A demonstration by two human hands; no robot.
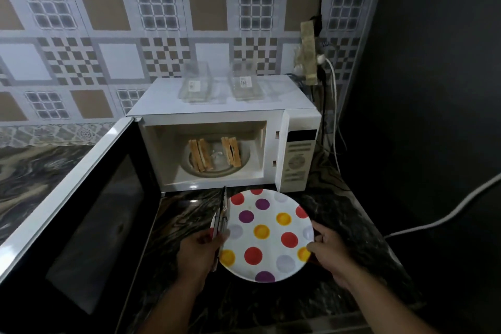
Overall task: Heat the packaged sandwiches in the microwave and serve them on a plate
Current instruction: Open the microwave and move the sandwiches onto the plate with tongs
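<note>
- The microwave (225, 127) is standing on the dark marbled desk (339, 214) against the tiled wall, and serves as the landmark for all positions below.
- The microwave door (81, 214) is hanging fully open, swung out to the left of the cavity.
- Two sandwiches are standing on edge on the glass turntable (214, 168) inside the cavity: the left sandwich (200, 154) is sitting on the left part of the turntable, the right sandwich (231, 150) on the right part, well apart from each other.
- Two clear plastic packages are lying on top of the microwave: the left package (195, 84) and the right package (245, 83), each bearing a small white label.
- The polka-dot plate (264, 234) is being held just in front of the microwave's open cavity, above the desk.
- The right hand (329, 252) is gripping the plate's right rim, with its thumb curling over the top edge.
- The left hand (200, 251) is at the plate's left rim, its grip closing round the metal tongs (221, 225); the tongs are pointing toward the microwave, their arms lying narrow together.
- A white cable (444, 217) is running across the dark surface to the right of the microwave.
</note>
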